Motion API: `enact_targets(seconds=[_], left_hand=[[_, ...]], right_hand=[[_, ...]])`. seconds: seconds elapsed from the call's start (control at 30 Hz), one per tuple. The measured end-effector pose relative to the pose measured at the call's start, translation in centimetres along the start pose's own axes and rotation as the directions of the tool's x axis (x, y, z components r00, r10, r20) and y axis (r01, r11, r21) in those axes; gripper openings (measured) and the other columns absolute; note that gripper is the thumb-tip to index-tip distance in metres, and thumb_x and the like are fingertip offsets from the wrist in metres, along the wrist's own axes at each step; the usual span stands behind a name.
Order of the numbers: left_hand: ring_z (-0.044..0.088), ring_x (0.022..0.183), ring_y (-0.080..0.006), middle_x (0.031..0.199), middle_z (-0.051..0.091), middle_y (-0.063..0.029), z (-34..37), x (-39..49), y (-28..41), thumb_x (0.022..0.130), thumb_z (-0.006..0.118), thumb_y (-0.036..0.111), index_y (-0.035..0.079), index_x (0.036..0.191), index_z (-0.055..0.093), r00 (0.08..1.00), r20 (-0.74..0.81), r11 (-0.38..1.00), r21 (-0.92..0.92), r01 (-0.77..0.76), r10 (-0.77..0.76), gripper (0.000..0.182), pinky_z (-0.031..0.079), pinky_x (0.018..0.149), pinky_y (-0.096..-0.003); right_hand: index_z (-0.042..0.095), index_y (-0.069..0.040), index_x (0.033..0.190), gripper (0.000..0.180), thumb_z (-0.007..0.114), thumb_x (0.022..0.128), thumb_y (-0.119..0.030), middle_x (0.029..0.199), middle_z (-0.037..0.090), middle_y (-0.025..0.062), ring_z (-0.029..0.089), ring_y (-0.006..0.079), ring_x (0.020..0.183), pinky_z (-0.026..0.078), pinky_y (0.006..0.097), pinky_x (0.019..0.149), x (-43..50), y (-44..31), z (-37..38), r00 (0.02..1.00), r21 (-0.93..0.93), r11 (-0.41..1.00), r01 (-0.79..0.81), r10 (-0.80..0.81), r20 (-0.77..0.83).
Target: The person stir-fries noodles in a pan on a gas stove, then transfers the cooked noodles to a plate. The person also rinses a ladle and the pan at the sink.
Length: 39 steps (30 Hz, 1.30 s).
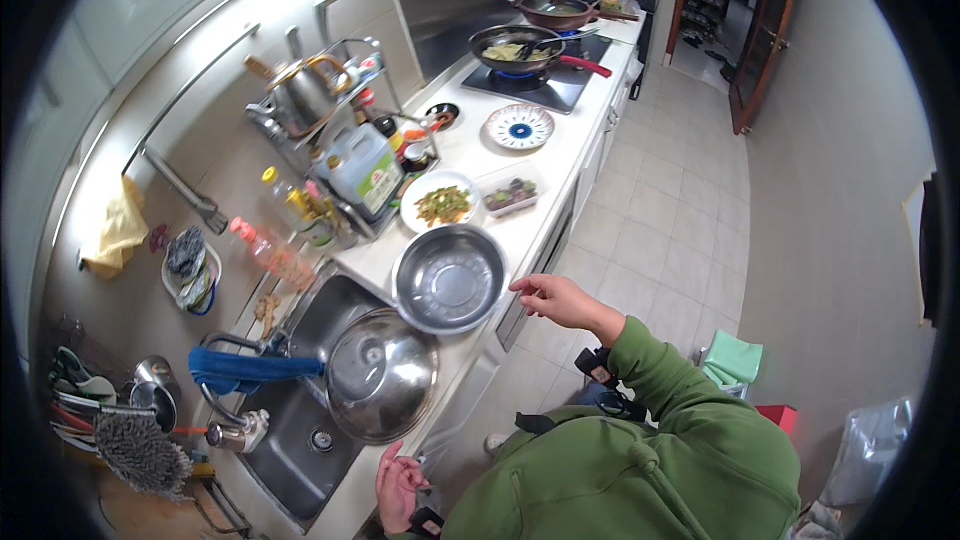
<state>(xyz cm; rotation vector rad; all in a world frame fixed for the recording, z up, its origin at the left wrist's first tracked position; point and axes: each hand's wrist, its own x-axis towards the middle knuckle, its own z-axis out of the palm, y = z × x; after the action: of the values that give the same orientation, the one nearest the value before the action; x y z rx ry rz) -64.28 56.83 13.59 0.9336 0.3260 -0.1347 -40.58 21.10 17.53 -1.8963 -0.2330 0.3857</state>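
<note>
My right hand point(559, 301) hangs in the air just right of a steel basin point(454, 281), fingers loosely bent and holding nothing. The basin stands on the counter and shows only its bare metal inside. My left hand point(399, 486) is low by the counter's front edge, palm up with loosely curled fingers. Nearest to it is a domed steel lid point(382, 382), which lies partly over the sink point(289, 457). Beyond the basin are a white plate of cooked green and orange food point(442, 204) and a clear plastic box point(514, 193) with dark food.
On the lit hob, a red-handled frying pan point(517, 45) holds pale food and a spatula. Behind it stands a covered pan point(556, 11). A patterned plate point(520, 127) sits before the hob. A blue cloth point(255, 369) drapes over the faucet. A condiment rack point(360, 165) lines the wall.
</note>
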Motion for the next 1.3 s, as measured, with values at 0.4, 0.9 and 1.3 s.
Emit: enact_targets(seconds=[0.4, 0.9, 1.3], left_hand=[[0.055, 0.07, -0.0103, 0.088, 0.058, -0.0065, 26.2, 15.7, -10.5, 0.094, 0.043, 0.018, 0.005, 0.127, 0.042, 0.951, 0.154, 0.909, 0.365, 0.199, -0.27, 0.035, 0.05, 0.061, -0.0284], [0.053, 0.063, -0.0134, 0.083, 0.06, -0.008, 36.6, 49.9, -4.1, 0.095, 0.04, 0.037, 0.006, 0.09, 0.052, 0.993, 0.068, 0.964, 0.253, 0.078, -0.098, 0.034, 0.049, 0.059, -0.0284], [0.055, 0.098, -0.0326, 0.11, 0.048, -0.0225, 32.3, 79.6, -2.6, 0.094, 0.038, 0.02, -0.004, 0.121, 0.028, 0.906, -0.416, 0.992, -0.12, 0.034, -0.082, 0.038, 0.05, 0.086, -0.0462]], right_hand=[[0.054, -0.007, 0.116, 0.036, 0.06, 0.083, -0.02, 0.104, 0.059, 0.0147, 0.061, 0.0253, 0.083, 0.049, 0.033, 0.074, -10.4, 12.3, -27.2, 0.922, -0.21, 0.973, -0.094, 0.005, -0.386], [0.052, -0.002, 0.118, 0.035, 0.057, 0.084, -0.009, 0.088, 0.059, 0.0083, 0.058, 0.0136, 0.072, 0.048, 0.0262, 0.063, -23.6, 25.9, -38.9, 0.602, 0.24, 0.88, -0.41, 0.459, -0.653], [0.05, -0.001, 0.12, 0.037, 0.056, 0.085, -0.009, 0.088, 0.061, 0.0088, 0.059, 0.0156, 0.076, 0.048, 0.0284, 0.069, -6.3, 22.5, -48.7, 0.526, 0.206, 0.766, -0.609, 0.584, -0.619]])
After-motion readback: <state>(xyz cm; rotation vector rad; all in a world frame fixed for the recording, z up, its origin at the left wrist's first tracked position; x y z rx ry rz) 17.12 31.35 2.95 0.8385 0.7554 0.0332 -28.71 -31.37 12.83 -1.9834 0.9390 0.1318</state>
